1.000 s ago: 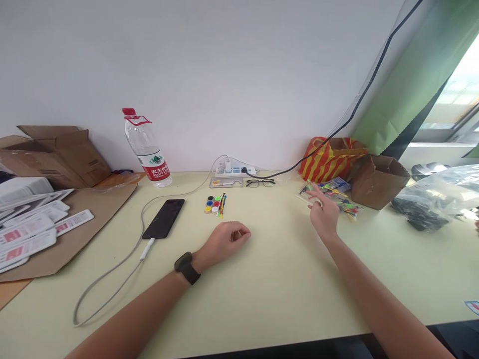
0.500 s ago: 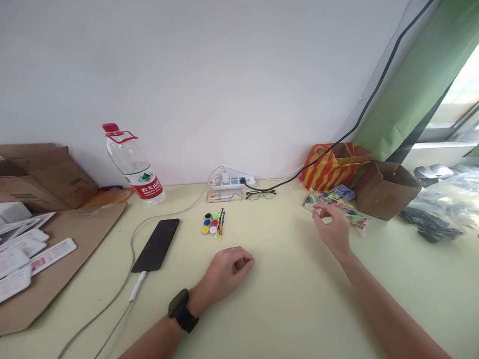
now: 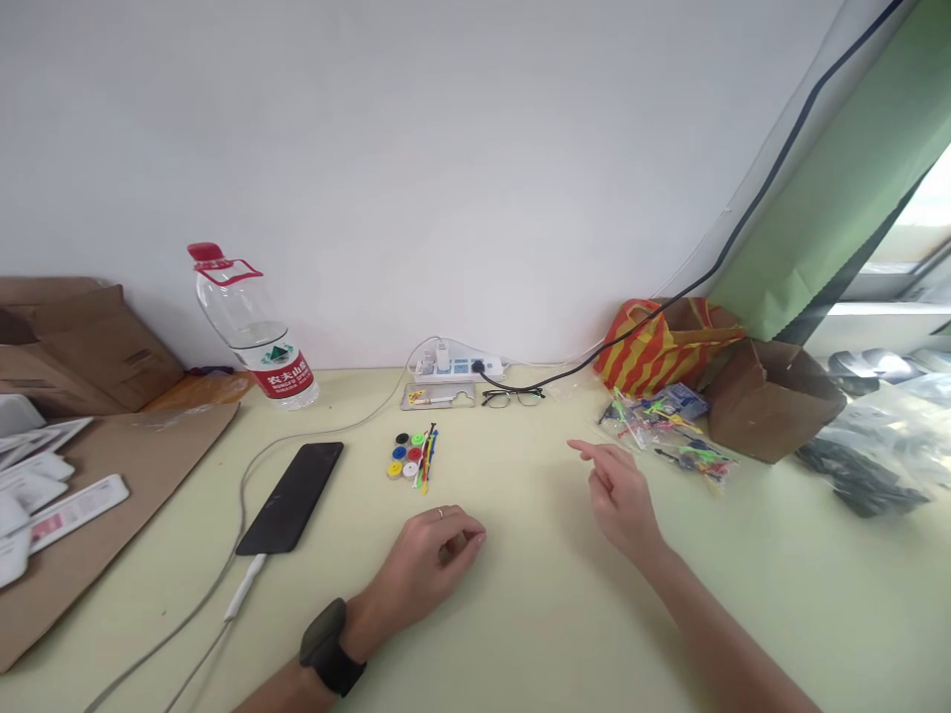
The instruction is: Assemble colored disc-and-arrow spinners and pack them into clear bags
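Observation:
My left hand (image 3: pixel 431 560) rests on the pale table, fingers curled and thumb meeting the fingertips; nothing shows in the grip. Just beyond it lie several small coloured round caps (image 3: pixel 398 453) in two rows, with a bundle of thin coloured sticks (image 3: pixel 426 458) alongside. My right hand (image 3: pixel 615 490) is over the table at right, index finger stretched out to the left, the other fingers partly bent, holding nothing visible. Closest to it are clear plastic bags of small coloured parts (image 3: pixel 673 431), a short way beyond and to the right, apart from the hand.
A black phone (image 3: pixel 293 498) on a white cable lies left. Behind stand a large water bottle (image 3: pixel 257 337), a power strip (image 3: pixel 455 368), a clear case (image 3: pixel 438 395) and glasses (image 3: pixel 512 396). Cardboard boxes (image 3: pixel 773 401), a striped bag (image 3: pixel 639 347) and flat cardboard (image 3: pixel 141 475) flank the table.
My right hand has drawn back from the plastic bags towards me and to the left, its pinch loosened and index finger extended. My left hand stays curled; the view has shifted slightly.

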`<state>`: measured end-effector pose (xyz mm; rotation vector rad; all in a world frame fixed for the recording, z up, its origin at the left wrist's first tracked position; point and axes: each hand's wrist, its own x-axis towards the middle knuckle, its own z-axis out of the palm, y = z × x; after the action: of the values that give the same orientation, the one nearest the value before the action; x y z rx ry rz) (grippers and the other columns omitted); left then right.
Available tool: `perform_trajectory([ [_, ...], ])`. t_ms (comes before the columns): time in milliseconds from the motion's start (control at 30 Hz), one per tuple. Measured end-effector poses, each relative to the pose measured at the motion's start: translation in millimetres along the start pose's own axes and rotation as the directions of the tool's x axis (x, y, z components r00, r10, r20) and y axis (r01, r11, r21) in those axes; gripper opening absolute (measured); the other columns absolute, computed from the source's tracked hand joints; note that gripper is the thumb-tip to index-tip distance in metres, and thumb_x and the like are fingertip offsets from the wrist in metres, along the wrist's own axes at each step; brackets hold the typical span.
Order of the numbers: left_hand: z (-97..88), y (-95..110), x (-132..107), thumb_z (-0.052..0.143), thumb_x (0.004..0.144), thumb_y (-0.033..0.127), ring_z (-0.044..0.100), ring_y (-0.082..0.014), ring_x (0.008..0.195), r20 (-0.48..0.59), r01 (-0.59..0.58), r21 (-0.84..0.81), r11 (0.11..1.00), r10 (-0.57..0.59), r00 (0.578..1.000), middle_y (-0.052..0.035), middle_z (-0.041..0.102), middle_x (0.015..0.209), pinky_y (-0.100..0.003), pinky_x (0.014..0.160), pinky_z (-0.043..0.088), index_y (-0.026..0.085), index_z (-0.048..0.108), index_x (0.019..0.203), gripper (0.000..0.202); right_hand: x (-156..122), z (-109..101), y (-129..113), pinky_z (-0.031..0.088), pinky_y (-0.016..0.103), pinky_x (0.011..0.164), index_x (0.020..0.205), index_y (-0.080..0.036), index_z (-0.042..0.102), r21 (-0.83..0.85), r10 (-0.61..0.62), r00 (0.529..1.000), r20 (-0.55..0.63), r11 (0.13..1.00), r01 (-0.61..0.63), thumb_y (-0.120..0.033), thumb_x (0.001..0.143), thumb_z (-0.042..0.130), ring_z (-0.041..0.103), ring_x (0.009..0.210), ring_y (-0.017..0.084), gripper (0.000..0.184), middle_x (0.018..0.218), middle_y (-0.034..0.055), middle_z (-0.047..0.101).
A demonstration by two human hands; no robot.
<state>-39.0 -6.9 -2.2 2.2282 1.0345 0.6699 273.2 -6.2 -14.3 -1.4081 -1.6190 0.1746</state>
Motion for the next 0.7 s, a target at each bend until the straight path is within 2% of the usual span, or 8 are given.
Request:
perform_trajectory([
  [100, -0.7, -0.2, 0.2, 0.052, 0.100, 0.026, 0.058, -0.0135, 0.069, -0.005, 0.001, -0.001, 1.000, -0.001, 1.000, -0.0029, 0.068, 0.080, -0.024, 0.060, 0.044, 0.022, 0.072, 0.095, 0.021, -1.2, 3.9, -5.1, 0.055, 0.045, 0.090, 0.122, -0.027, 0.073, 0.034, 0.062, 0.998, -0.027, 0.998, -0.061, -0.027, 0.093, 0.050, 0.070, 0.092, 0.028, 0.037, 0.069, 0.0034, 0.060],
  [167, -0.9, 0.3, 0.7, 0.052, 0.100, 0.026, 0.059, -0.0135, 0.069, -0.011, -0.007, 0.004, 1.000, 0.007, 1.000, -0.0029, 0.068, 0.080, -0.024, 0.060, 0.044, 0.022, 0.071, 0.094, 0.020, -2.1, 4.8, -6.1, 0.058, 0.038, 0.073, 0.124, -0.025, 0.073, 0.070, 0.178, 0.983, -0.052, 0.982, -0.174, -0.037, 0.094, 0.053, 0.070, 0.078, 0.025, 0.038, 0.079, 0.0062, 0.069],
  [233, -0.8, 1.0, 1.3, 0.053, 0.100, 0.026, 0.059, -0.0137, 0.070, -0.012, -0.014, 0.010, 1.000, 0.014, 1.000, -0.0029, 0.068, 0.079, -0.024, 0.060, 0.044, 0.022, 0.071, 0.093, 0.020, -3.5, 3.9, -5.9, 0.053, 0.032, 0.054, 0.128, -0.022, 0.071, 0.120, 0.302, 0.952, -0.050, 0.948, -0.294, -0.039, 0.093, 0.052, 0.066, 0.060, 0.019, 0.043, 0.093, 0.0094, 0.075],
  [300, -0.6, 1.6, 1.7, 0.052, 0.100, 0.026, 0.058, -0.0136, 0.069, -0.015, -0.018, 0.017, 1.000, 0.018, 1.000, -0.0026, 0.067, 0.078, -0.025, 0.060, 0.044, 0.022, 0.071, 0.093, 0.020, -5.0, 1.1, -4.9, 0.048, 0.029, 0.045, 0.124, -0.021, 0.073, 0.159, 0.382, 0.923, -0.041, 0.915, -0.372, -0.038, 0.092, 0.050, 0.059, 0.045, 0.014, 0.043, 0.097, 0.0099, 0.078],
  [433, -0.3, 2.2, 1.0, 0.053, 0.100, 0.026, 0.057, -0.0127, 0.068, -0.018, -0.019, 0.019, 1.000, 0.019, 1.000, -0.0023, 0.067, 0.080, -0.024, 0.060, 0.043, 0.022, 0.071, 0.094, 0.020, -6.5, -5.1, -2.2, 0.048, 0.029, 0.045, 0.099, -0.020, 0.080, 0.159, 0.446, 0.888, -0.109, 0.890, -0.427, -0.034, 0.088, 0.046, 0.059, 0.038, 0.014, 0.039, 0.087, 0.0070, 0.079],
  [533, 0.2, 2.1, 0.0, 0.053, 0.100, 0.026, 0.057, -0.0127, 0.067, -0.027, -0.028, 0.030, 0.999, 0.029, 0.999, -0.0025, 0.068, 0.080, -0.025, 0.060, 0.044, 0.022, 0.071, 0.094, 0.019, -5.6, -6.7, 0.0, 0.048, 0.030, 0.047, 0.088, -0.019, 0.079, 0.160, 0.444, 0.877, -0.183, 0.894, -0.419, -0.033, 0.086, 0.045, 0.062, 0.039, 0.015, 0.037, 0.077, 0.0053, 0.077],
  [600, 1.2, 2.3, -0.4, 0.054, 0.100, 0.025, 0.058, -0.0129, 0.068, -0.032, -0.039, 0.044, 0.998, 0.041, 0.999, -0.0026, 0.068, 0.081, -0.025, 0.061, 0.045, 0.023, 0.071, 0.095, 0.019, -4.2, -5.6, 1.3, 0.049, 0.030, 0.050, 0.091, -0.019, 0.079, 0.165, 0.421, 0.886, -0.195, 0.904, -0.394, -0.033, 0.086, 0.045, 0.064, 0.042, 0.017, 0.037, 0.071, 0.0041, 0.074],
  [700, 2.4, 2.8, -0.2, 0.053, 0.100, 0.025, 0.061, -0.0144, 0.072, -0.053, -0.077, 0.082, 0.994, 0.082, 0.995, -0.0029, 0.070, 0.083, -0.026, 0.064, 0.047, 0.024, 0.071, 0.096, 0.019, -1.9, -1.3, 3.3, 0.048, 0.030, 0.054, 0.106, -0.021, 0.076, 0.110, 0.350, 0.928, -0.130, 0.935, -0.337, -0.033, 0.088, 0.050, 0.066, 0.052, 0.019, 0.033, 0.061, 0.0004, 0.067],
])
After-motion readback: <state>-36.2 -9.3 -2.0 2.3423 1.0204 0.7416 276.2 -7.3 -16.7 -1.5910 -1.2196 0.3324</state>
